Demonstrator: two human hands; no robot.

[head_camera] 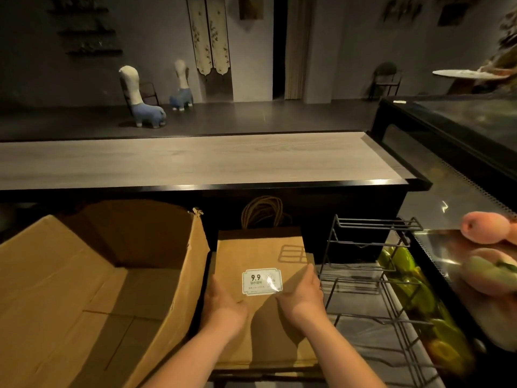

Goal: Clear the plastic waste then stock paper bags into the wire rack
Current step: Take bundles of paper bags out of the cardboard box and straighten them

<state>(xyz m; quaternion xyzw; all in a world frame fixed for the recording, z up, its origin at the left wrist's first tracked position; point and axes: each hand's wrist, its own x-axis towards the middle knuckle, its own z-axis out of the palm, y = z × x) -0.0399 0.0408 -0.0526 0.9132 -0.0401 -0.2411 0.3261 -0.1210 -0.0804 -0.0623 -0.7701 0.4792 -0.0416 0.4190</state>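
Here, left hand point(223, 299) and right hand point(300, 292) gripping paper bags point(260, 256), forearms extended.

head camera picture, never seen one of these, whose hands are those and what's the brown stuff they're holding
There is no machine here. One camera sits on a person's head and looks forward and down, so the arms coming in from the bottom are that person's own. The left hand and right hand hold the two side edges of a stack of paper bags; the top bag carries a white sticker. Left of the stack stands an open cardboard box. Right of it stands a wire rack with no bags in it yet. Beyond them runs a long wooden counter.
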